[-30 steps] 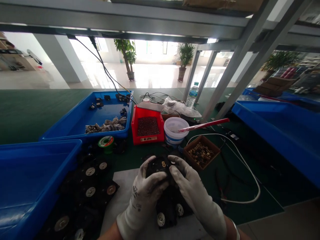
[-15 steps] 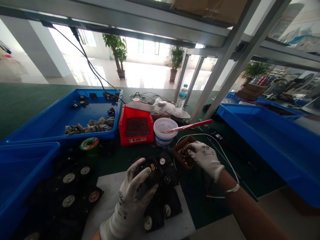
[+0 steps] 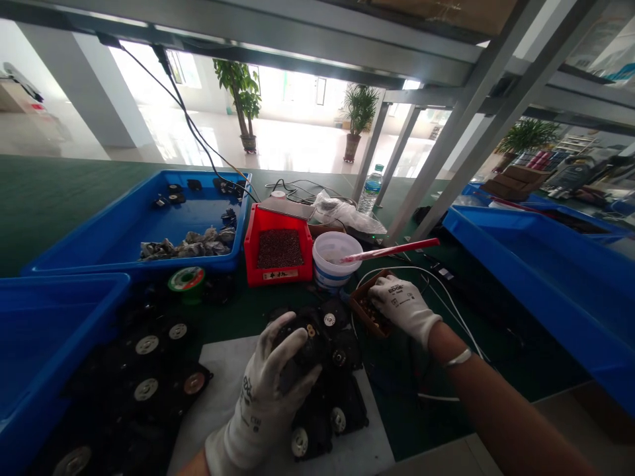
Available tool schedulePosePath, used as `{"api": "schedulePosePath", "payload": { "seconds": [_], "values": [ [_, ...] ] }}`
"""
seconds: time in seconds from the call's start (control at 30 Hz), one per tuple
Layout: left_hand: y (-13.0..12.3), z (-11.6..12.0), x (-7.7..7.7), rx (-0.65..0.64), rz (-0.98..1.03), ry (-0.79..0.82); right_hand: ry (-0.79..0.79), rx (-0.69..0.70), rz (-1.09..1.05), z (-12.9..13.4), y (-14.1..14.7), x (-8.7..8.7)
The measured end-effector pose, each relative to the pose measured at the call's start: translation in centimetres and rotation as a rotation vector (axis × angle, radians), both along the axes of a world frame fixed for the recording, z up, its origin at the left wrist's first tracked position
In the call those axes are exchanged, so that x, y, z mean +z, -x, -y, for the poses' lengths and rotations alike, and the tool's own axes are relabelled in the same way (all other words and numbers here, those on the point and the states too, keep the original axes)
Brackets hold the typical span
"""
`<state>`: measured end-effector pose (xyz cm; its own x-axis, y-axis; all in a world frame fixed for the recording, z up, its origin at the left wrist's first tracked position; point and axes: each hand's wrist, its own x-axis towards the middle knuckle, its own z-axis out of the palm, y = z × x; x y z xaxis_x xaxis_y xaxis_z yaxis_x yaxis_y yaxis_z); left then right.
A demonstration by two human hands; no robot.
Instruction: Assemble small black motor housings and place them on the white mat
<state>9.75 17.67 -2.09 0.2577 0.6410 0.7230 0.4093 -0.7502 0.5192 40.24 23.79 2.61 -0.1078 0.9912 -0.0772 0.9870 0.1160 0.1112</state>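
My left hand, in a white glove, is wrapped round a black part that bears small brass-coloured pieces on top. Under and beside it, several black parts with silver discs lie on a white sheet. My right hand, also gloved, reaches into a small brown box of small brass-coloured pieces. Its fingers are bent down among them, and the fingertips are hidden, so whatever they hold cannot be made out.
Left are blue trays, a green spool and more black parts. Ahead stand a red bin, a white bucket with a red-handled tool, and a bottle. A blue tray lies right. Metal posts rise behind.
The whole view has shifted slightly, moving the scene rightward. My right hand's fingers have dipped deeper into the small brown box. My left hand keeps its hold on the black part.
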Motion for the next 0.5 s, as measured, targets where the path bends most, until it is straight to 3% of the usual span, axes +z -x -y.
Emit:
{"api": "schedulePosePath", "payload": {
  "seconds": [0.33, 0.5],
  "values": [
    [0.0, 0.1, 0.0, 0.005, 0.01, 0.011, -0.04, -0.107, -0.018, 0.3, -1.7, 0.9],
    [0.2, 0.0, -0.2, 0.008, 0.011, 0.011, -0.017, -0.049, -0.032, 0.5, -1.2, 1.2]
  ]
}}
